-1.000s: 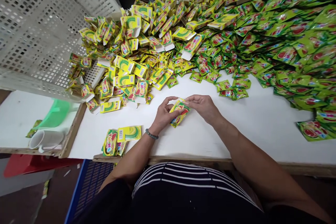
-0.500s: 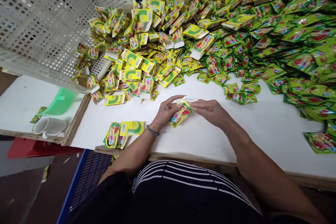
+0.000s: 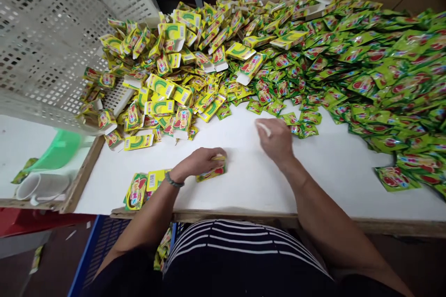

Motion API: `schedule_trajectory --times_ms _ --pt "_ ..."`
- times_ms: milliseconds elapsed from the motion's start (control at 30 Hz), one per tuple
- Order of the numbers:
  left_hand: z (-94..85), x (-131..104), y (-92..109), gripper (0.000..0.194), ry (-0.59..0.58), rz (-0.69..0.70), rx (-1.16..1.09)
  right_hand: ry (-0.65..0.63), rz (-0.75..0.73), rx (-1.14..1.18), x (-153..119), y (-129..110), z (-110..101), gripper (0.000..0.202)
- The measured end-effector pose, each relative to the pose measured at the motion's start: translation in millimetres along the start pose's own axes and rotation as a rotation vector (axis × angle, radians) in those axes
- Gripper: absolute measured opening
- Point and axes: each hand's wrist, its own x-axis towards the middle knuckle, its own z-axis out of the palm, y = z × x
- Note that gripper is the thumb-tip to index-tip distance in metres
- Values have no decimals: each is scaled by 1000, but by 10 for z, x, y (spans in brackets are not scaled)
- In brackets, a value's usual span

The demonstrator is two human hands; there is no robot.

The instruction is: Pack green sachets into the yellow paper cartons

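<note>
My left hand (image 3: pixel 202 162), with a beaded bracelet at the wrist, is closed on a small yellow-green box (image 3: pixel 212 171) just above the white table (image 3: pixel 244 190). To the right, my right hand (image 3: pixel 277 141) is curled and blurred near the green sachets (image 3: pixel 306 123); whether its fingers hold anything cannot be made out. Beyond both hands lies a heap of yellow boxes (image 3: pixel 160 106), some with open flaps. A few boxes (image 3: pixel 136 190) rest at the table's front edge, left of my left hand.
A white perforated crate (image 3: pixel 52 46) tips over the heap from the left. A white mug (image 3: pixel 43 185) and a green scoop-like piece (image 3: pixel 59 148) sit on the left surface. Below the table edge is a blue basket (image 3: pixel 101 250). Piled sachets (image 3: pixel 383 83) cover the right side.
My hands have parted: the left moved left and down with the box, and the right let go of it and closed. The view has shifted somewhat to the right.
</note>
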Motion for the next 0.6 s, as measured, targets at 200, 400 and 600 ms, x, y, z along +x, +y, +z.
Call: schedule_trajectory --times_ms 200,400,600 --pt "-403 -417 -200 31 54 -284 502 -70 220 -410 86 597 -151 40" --pt "-316 36 -295 34 404 -279 795 -259 -55 -445 -55 367 30 26" --pt "-337 371 -414 26 471 -305 686 -200 -58 -151 -16 283 84 30"
